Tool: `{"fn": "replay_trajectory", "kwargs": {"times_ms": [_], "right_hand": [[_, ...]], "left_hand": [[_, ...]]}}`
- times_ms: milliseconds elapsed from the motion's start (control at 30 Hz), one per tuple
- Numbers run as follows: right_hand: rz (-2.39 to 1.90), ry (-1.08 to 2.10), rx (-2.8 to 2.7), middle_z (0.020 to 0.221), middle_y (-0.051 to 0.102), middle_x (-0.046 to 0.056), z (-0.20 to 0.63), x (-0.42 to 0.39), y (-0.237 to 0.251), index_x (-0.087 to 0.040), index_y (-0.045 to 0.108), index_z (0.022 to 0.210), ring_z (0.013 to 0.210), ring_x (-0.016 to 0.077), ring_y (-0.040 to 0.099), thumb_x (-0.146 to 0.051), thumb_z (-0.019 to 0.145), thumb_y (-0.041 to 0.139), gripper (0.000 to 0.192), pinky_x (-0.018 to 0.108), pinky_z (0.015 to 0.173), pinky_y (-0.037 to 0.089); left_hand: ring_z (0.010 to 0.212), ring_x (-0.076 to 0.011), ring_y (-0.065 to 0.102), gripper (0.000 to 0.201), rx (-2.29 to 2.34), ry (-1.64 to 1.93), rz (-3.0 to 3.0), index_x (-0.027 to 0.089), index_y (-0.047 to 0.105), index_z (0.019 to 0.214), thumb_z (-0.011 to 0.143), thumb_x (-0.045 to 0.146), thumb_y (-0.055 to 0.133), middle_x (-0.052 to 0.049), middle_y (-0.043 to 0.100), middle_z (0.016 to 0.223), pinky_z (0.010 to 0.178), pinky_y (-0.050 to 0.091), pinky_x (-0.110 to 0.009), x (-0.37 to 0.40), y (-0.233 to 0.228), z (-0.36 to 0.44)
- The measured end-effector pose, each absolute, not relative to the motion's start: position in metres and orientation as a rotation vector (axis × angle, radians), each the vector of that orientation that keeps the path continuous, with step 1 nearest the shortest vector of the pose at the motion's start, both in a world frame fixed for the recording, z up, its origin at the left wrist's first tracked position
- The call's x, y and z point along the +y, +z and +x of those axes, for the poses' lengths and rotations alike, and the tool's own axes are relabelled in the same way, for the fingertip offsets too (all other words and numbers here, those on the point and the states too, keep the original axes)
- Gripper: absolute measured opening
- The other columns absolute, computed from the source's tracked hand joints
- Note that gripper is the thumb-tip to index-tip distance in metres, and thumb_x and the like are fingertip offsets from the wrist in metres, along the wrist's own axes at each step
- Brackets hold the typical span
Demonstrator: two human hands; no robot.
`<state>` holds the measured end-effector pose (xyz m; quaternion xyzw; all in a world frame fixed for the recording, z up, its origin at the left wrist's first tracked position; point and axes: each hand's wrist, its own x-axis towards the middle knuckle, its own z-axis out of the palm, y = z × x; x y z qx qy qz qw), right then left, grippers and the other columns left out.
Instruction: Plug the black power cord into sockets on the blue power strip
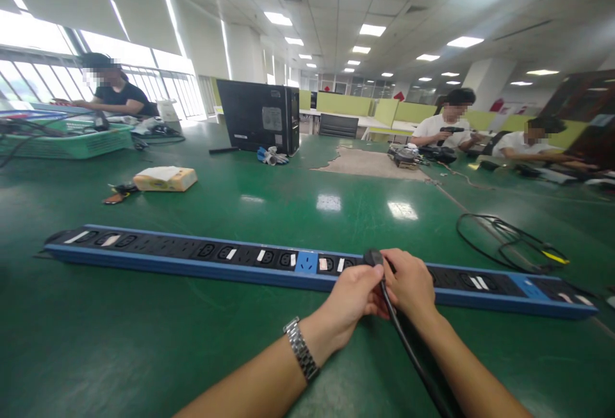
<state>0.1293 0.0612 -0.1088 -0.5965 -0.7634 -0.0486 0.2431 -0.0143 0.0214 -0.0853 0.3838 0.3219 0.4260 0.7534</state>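
Now we pinch the plug [373, 258] with both hands, left [353, 296] and right [408, 283], pressing it squarely into the strip [192, 258], cable [408, 347] slack.

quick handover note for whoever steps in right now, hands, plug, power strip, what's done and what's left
Left hand: shut on the black plug, pinching its head.
Right hand: shut on the same plug, beside the left hand; the black cable runs back between the forearms.
Power strip: long, blue, lying flat across the green table.
Done: plug brought to the strip's middle sockets.
Left: whether it is fully seated cannot be told; check, then press home if needed.
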Motion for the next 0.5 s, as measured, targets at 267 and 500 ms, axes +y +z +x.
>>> {"fn": "replay_trajectory", "kwargs": {"times_ms": [267, 500], "right_hand": [[-1.587, -0.159, -2.047, 0.092, 0.07, 0.001, 0.131, 0.064, -0.116, -0.023, 0.068, 0.09, 0.087, 0.0186, 0.061, -0.034, 0.09, 0.046, 0.025, 0.031, 0.079, 0.037], [-1.646, -0.199, -2.017, 0.09, 0.07, 0.0, 0.127, 0.066, -0.115, -0.024, 0.067, 0.086, 0.087, 0.0191, 0.061, -0.036, 0.088, 0.048, 0.023, 0.033, 0.078, 0.037]], "left_hand": [[0.041, -0.0082, 0.044, 0.03, 0.597, 1.335, 0.716, 0.016, 0.052, 0.073, 0.09, 0.041, 0.051, 0.005, 0.045, 0.049, 0.042, 0.04, -0.018, 0.039, -0.012, -0.089], [0.026, -0.0049, 0.023, 0.043, 0.989, 1.418, 0.517, 0.018, 0.042, 0.058, 0.094, 0.041, 0.04, 0.009, 0.027, 0.036, 0.027, 0.016, -0.014, 0.033, -0.046, -0.214]]}}
